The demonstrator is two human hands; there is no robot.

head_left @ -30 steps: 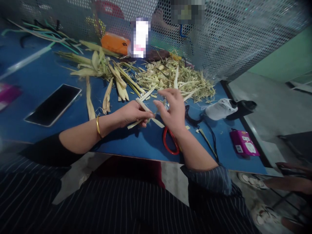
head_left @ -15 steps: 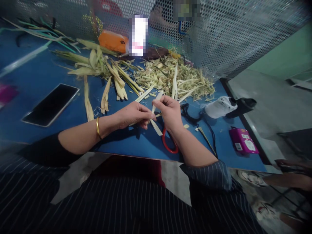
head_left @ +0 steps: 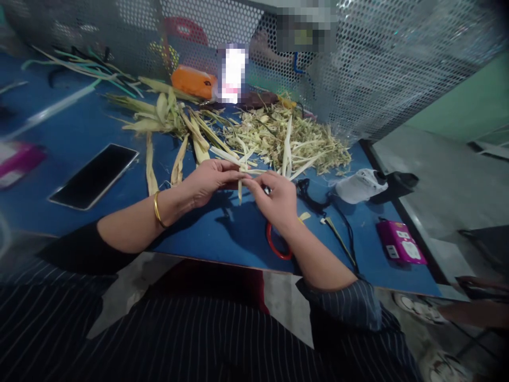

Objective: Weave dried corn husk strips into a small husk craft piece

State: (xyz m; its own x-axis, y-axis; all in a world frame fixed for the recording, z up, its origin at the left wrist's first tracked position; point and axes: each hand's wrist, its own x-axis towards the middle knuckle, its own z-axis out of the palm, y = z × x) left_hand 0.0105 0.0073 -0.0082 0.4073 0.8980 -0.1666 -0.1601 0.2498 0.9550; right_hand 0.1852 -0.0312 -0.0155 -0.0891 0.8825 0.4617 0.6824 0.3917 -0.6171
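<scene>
My left hand (head_left: 214,180), with a gold bangle on its wrist, pinches crossed strips of pale corn husk (head_left: 243,165) between thumb and fingers. From the other side my right hand (head_left: 274,197) is closed on the same strips, its thumb and fingertips meeting those of the left. One narrow strip end hangs below the fingertips, and others stick out above. Both hands are held over the blue table (head_left: 222,233). Below my right wrist lies a red ring-shaped handle (head_left: 274,249), partly hidden by the forearm. Just beyond the hands are long loose husk strips (head_left: 287,148).
A heap of shredded husk (head_left: 262,122) and a bundle of whole husks (head_left: 159,114) lie behind. A black phone (head_left: 95,175) is at left, a lit blurred screen (head_left: 233,74) at the back. At right are a white cloth item (head_left: 358,185) and a magenta box (head_left: 401,241).
My fingers have shifted on the husk strips; the strips now cross closer to the fingertips, and the hands have come together. The whole view has tilted slightly, so the table sits lower.
</scene>
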